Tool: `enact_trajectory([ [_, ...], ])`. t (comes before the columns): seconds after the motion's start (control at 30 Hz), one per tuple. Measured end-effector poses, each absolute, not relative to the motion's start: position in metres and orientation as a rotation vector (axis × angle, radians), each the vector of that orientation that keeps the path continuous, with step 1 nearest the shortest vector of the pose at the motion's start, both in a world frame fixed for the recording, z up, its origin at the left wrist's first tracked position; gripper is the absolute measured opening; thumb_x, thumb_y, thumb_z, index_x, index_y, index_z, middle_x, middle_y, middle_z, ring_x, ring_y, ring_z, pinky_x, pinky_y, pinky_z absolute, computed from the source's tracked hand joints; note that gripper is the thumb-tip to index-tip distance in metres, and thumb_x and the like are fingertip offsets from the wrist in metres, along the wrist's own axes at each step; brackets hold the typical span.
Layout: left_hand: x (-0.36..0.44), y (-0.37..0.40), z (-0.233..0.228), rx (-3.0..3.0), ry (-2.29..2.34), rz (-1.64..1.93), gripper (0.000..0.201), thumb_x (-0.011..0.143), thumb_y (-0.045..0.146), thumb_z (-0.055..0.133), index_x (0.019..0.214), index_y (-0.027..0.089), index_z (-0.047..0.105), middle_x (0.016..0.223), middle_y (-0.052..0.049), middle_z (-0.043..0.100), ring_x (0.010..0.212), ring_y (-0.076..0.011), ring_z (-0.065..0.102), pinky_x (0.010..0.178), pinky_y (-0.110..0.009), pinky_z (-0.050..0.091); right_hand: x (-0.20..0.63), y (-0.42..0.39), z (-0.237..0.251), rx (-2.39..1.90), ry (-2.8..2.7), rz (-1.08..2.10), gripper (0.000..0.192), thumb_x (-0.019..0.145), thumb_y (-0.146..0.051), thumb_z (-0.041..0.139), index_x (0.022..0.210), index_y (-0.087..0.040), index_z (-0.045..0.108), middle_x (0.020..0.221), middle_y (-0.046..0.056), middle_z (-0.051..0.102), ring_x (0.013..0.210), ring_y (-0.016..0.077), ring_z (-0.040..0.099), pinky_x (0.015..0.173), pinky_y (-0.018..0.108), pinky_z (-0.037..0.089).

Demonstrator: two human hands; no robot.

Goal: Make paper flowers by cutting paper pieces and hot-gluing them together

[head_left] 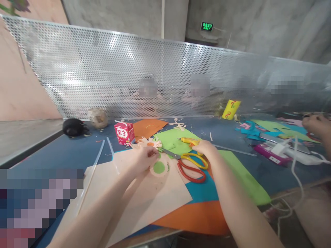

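Observation:
My right hand [205, 148] is wrapped round a yellow glue gun [190, 140] whose nozzle points left. In the middle, my left hand [146, 159] has its fingertips pinched together; what they hold is too small to make out. Just behind it lies a pale paper flower [150, 144] with an orange centre. A pale paper ring with a green disc [159, 167] rests beside my left hand on the large cream sheet [165, 193]. Scissors [191, 174] with one red and one yellow handle lie between my hands, blades towards the left.
A pink drink carton [125, 132] stands behind the flower. Green [236, 175] and orange sheets [196, 217] lie about, with clear glue sticks [97, 156] at left. At right are a purple power strip [271, 153], a white cable and another person's hand [317, 124]. A perforated metal screen [103, 72] backs the table.

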State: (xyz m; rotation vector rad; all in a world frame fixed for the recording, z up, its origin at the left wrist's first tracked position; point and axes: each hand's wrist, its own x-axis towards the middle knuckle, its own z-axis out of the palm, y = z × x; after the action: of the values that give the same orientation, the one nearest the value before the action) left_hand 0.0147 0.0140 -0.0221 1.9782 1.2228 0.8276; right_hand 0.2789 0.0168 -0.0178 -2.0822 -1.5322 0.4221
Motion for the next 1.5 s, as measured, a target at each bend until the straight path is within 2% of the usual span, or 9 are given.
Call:
enact_trajectory([
  [0.13,0.015,0.015,-0.022,1.978,1.228,0.835,0.015,0.061,0.028,0.054,0.067,0.019,0.063,0.057,0.002,0.055,0.055,-0.0146,0.05,0.052,-0.024,0.034,0.285,0.016,-0.013,-2.162,-1.328,0.567,0.008,0.062,-0.02,0.064,0.067,-0.015,0.066,0.053,0.008,0.063,0.057,0.0232,0.062,0.047,0.028,0.039],
  [0.2,0.015,0.018,-0.022,1.971,1.227,0.862,0.014,0.06,0.028,0.055,0.065,0.019,0.063,0.059,0.001,0.057,0.058,-0.0151,0.05,0.054,-0.024,0.036,0.285,0.015,-0.012,-2.116,-1.265,0.666,0.011,0.064,-0.02,0.063,0.072,-0.013,0.064,0.054,0.005,0.062,0.052,0.0189,0.06,0.046,0.027,0.041],
  [0.37,0.014,0.025,-0.026,1.898,1.23,0.961,0.014,0.061,0.029,0.056,0.062,0.018,0.063,0.062,0.0,0.06,0.059,-0.0154,0.052,0.056,-0.025,0.037,0.273,0.014,-0.01,-1.723,-1.205,1.024,0.002,0.067,-0.013,0.055,0.069,-0.013,0.055,0.062,0.004,0.064,0.054,0.0128,0.06,0.051,0.023,0.048],
  [0.5,0.014,0.026,-0.022,1.798,1.268,1.087,0.013,0.061,0.029,0.058,0.062,0.017,0.063,0.07,-0.003,0.064,0.068,-0.0172,0.057,0.064,-0.026,0.041,0.259,0.017,-0.005,-1.403,-1.176,1.248,0.013,0.065,-0.009,0.046,0.075,-0.016,0.052,0.07,0.006,0.065,0.059,0.0132,0.062,0.056,0.024,0.05],
  [0.73,0.012,0.016,-0.001,1.583,1.403,1.334,0.021,0.069,0.036,0.057,0.078,0.018,0.063,0.073,-0.003,0.064,0.062,-0.0138,0.055,0.054,-0.025,0.039,0.24,0.004,0.003,-1.031,-1.233,1.402,0.016,0.07,-0.016,0.056,0.086,-0.017,0.053,0.086,0.005,0.063,0.046,0.0055,0.046,0.038,0.018,0.034],
  [0.87,0.012,0.016,0.003,1.386,1.317,1.473,0.02,0.065,0.034,0.063,0.074,0.016,0.063,0.068,-0.002,0.062,0.06,-0.0118,0.053,0.049,-0.023,0.036,0.222,-0.014,0.006,-0.92,-1.296,1.391,0.011,0.073,-0.025,0.059,0.078,-0.016,0.055,0.068,0.0,0.057,0.043,0.0046,0.037,0.037,0.019,0.033],
  [1.0,0.011,0.016,0.006,1.287,1.227,1.549,0.021,0.064,0.034,0.065,0.073,0.015,0.063,0.063,-0.001,0.058,0.057,-0.0098,0.05,0.045,-0.02,0.034,0.212,-0.025,0.006,-1.099,-1.449,1.235,0.019,0.074,-0.03,0.06,0.084,-0.014,0.057,0.049,-0.004,0.045,0.042,0.0077,0.041,0.041,0.022,0.036],
  [1.2,0.011,0.011,0.011,1.338,1.193,1.635,0.016,0.065,0.031,0.065,0.07,0.016,0.064,0.061,0.0,0.058,0.053,-0.0078,0.048,0.045,-0.019,0.034,0.209,-0.031,0.004,-1.127,-1.516,1.115,0.016,0.076,-0.031,0.057,0.079,-0.015,0.056,0.05,-0.006,0.04,0.041,0.0056,0.034,0.04,0.021,0.032],
  [1.5,0.013,0.008,0.009,1.382,1.225,1.569,0.015,0.066,0.032,0.064,0.069,0.016,0.064,0.053,0.002,0.055,0.045,-0.0061,0.044,0.041,-0.019,0.033,0.2,-0.04,0.005,-1.202,-1.497,1.228,0.018,0.075,-0.034,0.058,0.072,-0.017,0.052,0.045,-0.007,0.038,0.04,0.0071,0.037,0.039,0.02,0.034],
])
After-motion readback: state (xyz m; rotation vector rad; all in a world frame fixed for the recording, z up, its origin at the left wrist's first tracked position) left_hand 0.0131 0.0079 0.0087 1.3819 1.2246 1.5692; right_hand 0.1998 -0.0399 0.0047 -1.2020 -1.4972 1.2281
